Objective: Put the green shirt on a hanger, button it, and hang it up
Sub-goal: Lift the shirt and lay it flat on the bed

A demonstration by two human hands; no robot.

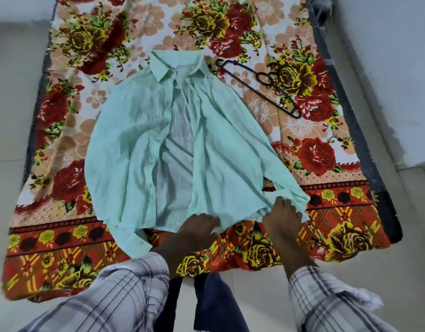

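Both hands grip the lower hem of the green shirt (pixel 139 144). At bottom centre of the frame, the left hand (pixel 198 227) has its fingers curled over the hem, just below the open front. A little to the right, the right hand (pixel 282 214) pinches the hem corner, beside the cuff of the sleeve on that side. Creases in the fabric run toward the right hand's fingers.

Shirt position: flat on its back on the floral bedsheet (pixel 326 236), centre of the frame, collar toward the top edge. The front panels are unbuttoned and parted, so the inner back panel shows. Both sleeves lie alongside the body, cuffs toward the bottom.

Hanger (pixel 245 83): black, lying flat on the bedsheet to the upper right of the shirt, near the collar but apart from it, hook toward the right.

The person's forearms, in plaid sleeves (pixel 125 291), enter from the bottom edge. Pale floor (pixel 410 116) borders the bedsheet on both sides
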